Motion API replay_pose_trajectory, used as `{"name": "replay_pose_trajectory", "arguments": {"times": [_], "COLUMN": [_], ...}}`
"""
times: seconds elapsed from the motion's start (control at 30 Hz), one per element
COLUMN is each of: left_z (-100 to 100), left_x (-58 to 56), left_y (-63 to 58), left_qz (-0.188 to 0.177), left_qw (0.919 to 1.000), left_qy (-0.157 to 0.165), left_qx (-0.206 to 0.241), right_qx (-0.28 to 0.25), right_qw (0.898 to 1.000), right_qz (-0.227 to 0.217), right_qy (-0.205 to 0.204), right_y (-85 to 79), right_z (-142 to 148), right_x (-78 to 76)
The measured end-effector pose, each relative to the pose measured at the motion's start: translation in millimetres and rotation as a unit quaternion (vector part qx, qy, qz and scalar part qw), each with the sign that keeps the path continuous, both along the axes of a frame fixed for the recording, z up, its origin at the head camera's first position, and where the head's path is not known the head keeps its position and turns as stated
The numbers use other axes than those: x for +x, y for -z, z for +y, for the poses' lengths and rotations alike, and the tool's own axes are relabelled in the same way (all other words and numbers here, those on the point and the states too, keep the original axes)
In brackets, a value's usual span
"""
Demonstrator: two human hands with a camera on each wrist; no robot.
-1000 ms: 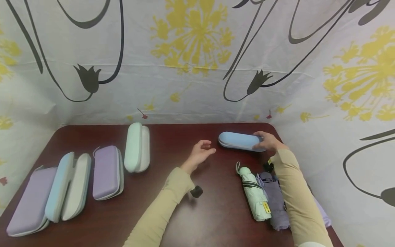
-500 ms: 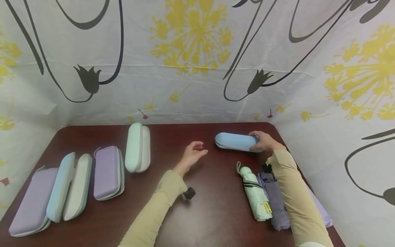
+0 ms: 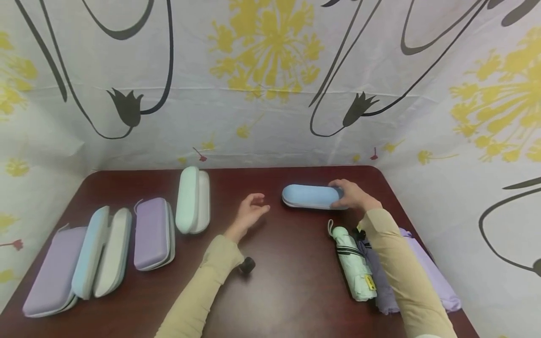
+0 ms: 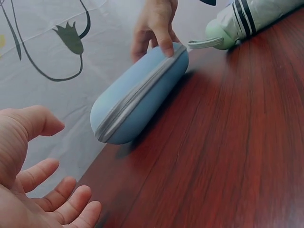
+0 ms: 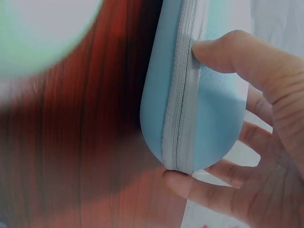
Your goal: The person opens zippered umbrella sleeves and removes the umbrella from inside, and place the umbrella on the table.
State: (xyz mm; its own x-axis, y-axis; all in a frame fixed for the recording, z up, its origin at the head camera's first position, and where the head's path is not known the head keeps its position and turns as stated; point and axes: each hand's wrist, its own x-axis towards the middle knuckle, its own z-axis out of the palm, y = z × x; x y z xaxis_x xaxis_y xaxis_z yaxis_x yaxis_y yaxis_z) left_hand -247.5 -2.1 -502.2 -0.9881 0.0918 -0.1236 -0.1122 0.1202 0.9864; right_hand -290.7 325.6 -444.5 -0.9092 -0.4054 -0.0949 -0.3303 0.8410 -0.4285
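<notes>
My right hand [image 3: 354, 195] grips the right end of a light blue zippered case [image 3: 310, 196] near the back edge of the table. In the right wrist view the thumb presses by the grey zip of the case [image 5: 183, 95], and the fingers wrap round the far side and the rounded end. My left hand [image 3: 247, 213] hovers left of the case, apart from it. Its fingers are loosely bent and hold nothing, as the left wrist view also shows for this hand [image 4: 33, 175].
Folded umbrellas lie at the right: mint green [image 3: 354, 265], grey-purple [image 3: 384, 291] and lilac [image 3: 435, 277], partly behind my right sleeve. Zip cases line the left side: a large purple one [image 3: 55, 270], a blue one [image 3: 90, 253], another purple one [image 3: 151, 234] and a mint one [image 3: 187, 202].
My right hand and the blue case have shifted left along the back of the table. The left hand has also drawn left, keeping apart from the case.
</notes>
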Motion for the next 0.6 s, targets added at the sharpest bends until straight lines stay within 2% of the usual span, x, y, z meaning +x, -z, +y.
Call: {"name": "replay_pose_trajectory", "arguments": {"times": [0.27, 0.33, 0.5, 0.57, 0.6], "left_z": [-17, -22, -31, -34, -36], "left_x": [7.6, 14.8, 19.0, 15.8, 16.9], "left_y": [4.1, -5.9, -6.3, 2.7, 1.5], "left_qz": [0.012, 0.015, 0.015, 0.016, 0.016], "left_qw": [0.9998, 0.9997, 0.9994, 0.9993, 0.9993], "left_qy": [-0.014, -0.018, -0.029, -0.033, -0.033], "left_qx": [0.004, 0.008, 0.009, 0.005, 0.001], "right_qx": [-0.006, -0.009, -0.011, -0.013, -0.013], "right_qw": [1.000, 0.999, 0.999, 0.999, 0.999], "right_qz": [0.021, 0.023, 0.030, 0.031, 0.031], "right_qy": [-0.018, -0.021, -0.032, -0.036, -0.038], "right_y": [7.8, 8.8, 10.5, 11.1, 11.3], "right_z": [-20, -25, -40, -47, -51], "right_x": [4.6, 6.2, 10.2, 12.5, 14.0]}}
